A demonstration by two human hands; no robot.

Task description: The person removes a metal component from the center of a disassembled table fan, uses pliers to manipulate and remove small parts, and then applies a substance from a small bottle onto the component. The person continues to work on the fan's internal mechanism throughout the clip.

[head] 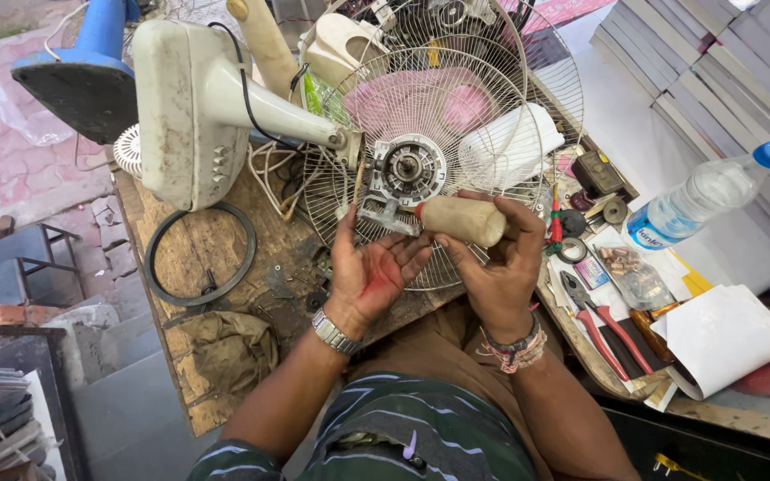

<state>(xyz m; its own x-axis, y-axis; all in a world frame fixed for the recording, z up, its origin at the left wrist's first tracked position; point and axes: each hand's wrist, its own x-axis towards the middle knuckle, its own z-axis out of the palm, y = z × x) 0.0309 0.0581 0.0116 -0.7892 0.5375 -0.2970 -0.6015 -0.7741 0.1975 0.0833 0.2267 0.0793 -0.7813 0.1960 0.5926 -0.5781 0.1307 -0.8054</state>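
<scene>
While the right hand (pixel 492 258) wraps its fingers around the pale wooden handle of a screwdriver (pixel 461 220), the tool lies nearly level, its red collar and tip pointing left toward the fan motor (pixel 403 174). The left hand (pixel 374 267) is open, palm up, fingers loosely spread, with the fingertips touching a grey metal bracket (pixel 383 214) just below the motor; a red smear marks the palm. A metal watch (pixel 335 332) sits on the left wrist and a beaded band (pixel 514 349) on the right. The motor sits at the middle of a wire fan guard (pixel 456 107) that leans against the far side of the worn wooden bench (pixel 216 356). To the left stands a dirty white fan base (pixel 176 111), and near it a dark ring (pixel 198 254) lies flat on the bench. On the right, red-handled pliers (pixel 603 325) lie near a roll of white paper (pixel 724 338), and a clear plastic bottle with a blue cap (pixel 706 191) rests farther off.
</scene>
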